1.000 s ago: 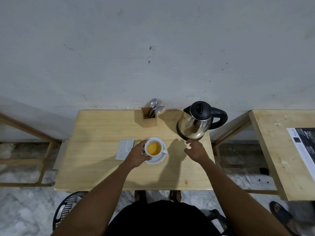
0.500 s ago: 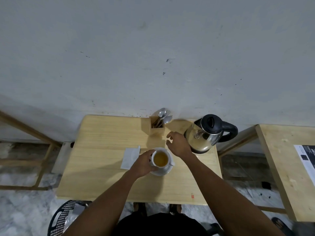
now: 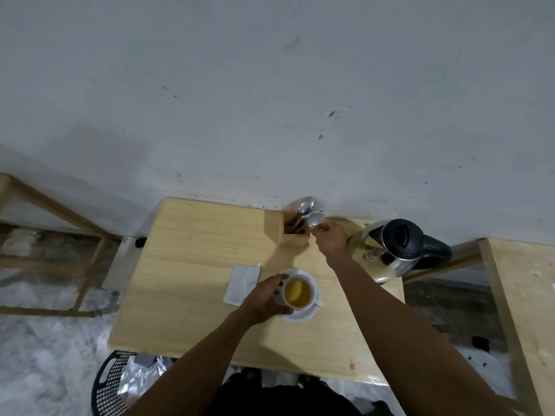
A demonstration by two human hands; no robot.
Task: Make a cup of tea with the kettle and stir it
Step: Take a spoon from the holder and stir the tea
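Left hand (image 3: 264, 298), fingers curled round the full cup (image 3: 298, 293) at table (image 3: 186, 280) centre. At one o'clock, right hand (image 3: 330, 240) pinches a spoon (image 3: 316, 219) in the holder (image 3: 295, 232). Risk: holder tips; elbow nudges kettle (image 3: 396, 250) at two o'clock.

Dim, soft light, faint shadows, wide-angle bending at edges, slight motion blur.

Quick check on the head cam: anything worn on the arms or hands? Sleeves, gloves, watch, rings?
Nothing visible. Both forearms are bare from the bottom edge of the frame to the wrists, with no sleeves in view. The left hand and right hand show no gloves, watch, bands or markings; rings are too small to rule out. A dark garment covers the torso at the bottom of the frame.
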